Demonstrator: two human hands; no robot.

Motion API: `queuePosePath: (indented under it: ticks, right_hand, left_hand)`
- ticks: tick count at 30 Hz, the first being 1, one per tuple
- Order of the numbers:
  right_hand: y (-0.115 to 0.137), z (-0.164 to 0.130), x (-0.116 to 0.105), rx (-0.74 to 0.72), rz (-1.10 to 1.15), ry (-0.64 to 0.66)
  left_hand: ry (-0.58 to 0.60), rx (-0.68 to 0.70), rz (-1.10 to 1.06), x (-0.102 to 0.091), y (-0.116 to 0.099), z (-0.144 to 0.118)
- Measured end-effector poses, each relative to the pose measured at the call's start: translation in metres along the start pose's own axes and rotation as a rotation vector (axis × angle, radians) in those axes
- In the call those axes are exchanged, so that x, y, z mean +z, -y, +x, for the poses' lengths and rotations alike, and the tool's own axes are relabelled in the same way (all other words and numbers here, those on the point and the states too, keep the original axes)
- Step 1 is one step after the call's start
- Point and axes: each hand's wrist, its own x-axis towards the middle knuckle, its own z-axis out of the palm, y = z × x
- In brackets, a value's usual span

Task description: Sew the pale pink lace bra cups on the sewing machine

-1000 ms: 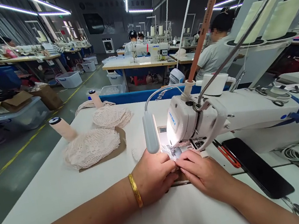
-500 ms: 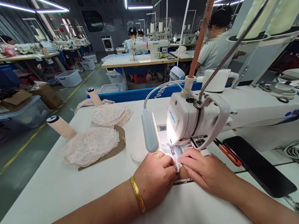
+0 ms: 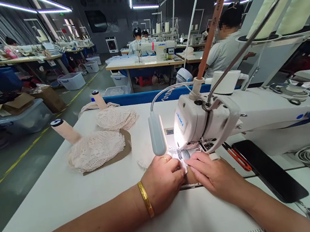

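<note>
Sewing station | left hand (image 3: 162, 181) and right hand (image 3: 214, 175) pinch lace piece (image 3: 179, 158) flat under sewing machine (image 3: 203, 122) needle | stitching underway; next calls for steady feeding.

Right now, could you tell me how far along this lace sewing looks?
Two lace stacks sit finished or waiting; I cannot tell which. In hand: left hand and right hand press a lace piece under the sewing machine head. Its seam looks unfinished.
</note>
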Motion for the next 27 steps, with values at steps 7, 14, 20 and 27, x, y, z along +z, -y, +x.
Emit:
queuePosePath:
  ticks: [7, 14, 20, 27]
  right_hand:
    - [0.0, -0.002, -0.001, -0.075, 0.063, 0.035]
    - [0.001, -0.002, -0.002, -0.077, 0.07, 0.034]
    - [0.0, -0.001, 0.0, -0.065, 0.051, 0.02]
    - [-0.002, -0.001, 0.006, 0.025, -0.024, -0.013]
  left_hand:
    - [-0.02, 0.049, -0.081, 0.002, 0.0, -0.005]
    - [-0.034, 0.028, -0.077, 0.002, 0.001, -0.006]
    - [0.007, 0.029, -0.06, 0.004, 0.004, -0.006]
    - [0.041, 0.014, -0.036, 0.005, 0.014, -0.001]
